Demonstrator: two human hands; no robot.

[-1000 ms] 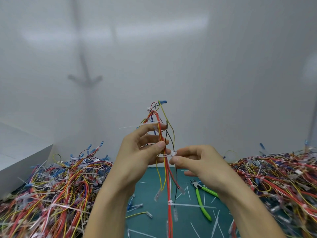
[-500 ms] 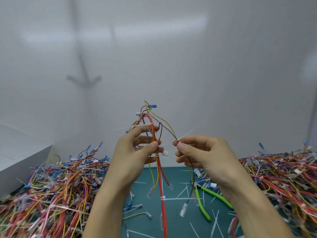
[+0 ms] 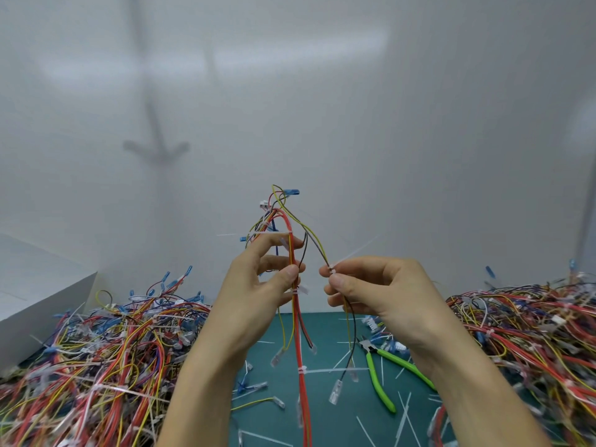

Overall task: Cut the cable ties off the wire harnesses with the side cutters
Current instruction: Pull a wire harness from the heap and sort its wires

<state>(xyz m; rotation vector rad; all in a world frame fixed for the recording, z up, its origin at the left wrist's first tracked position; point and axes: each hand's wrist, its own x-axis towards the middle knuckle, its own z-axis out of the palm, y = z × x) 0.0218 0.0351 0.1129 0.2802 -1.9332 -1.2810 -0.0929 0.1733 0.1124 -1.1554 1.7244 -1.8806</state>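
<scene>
Now the left hand (image 3: 254, 295) is pinching the wire harness (image 3: 292, 253) between thumb and curled fingers; the right hand (image 3: 380, 291), just beside the harness, is pinching a cable tie (image 3: 350, 254).

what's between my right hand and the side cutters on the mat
Nothing lies over the side cutters; they rest uncovered on the green mat below the right hand. That hand is busy: it pinches two wires of the wire harness at a cable tie, and their ends dangle beside the cutter head.
</scene>
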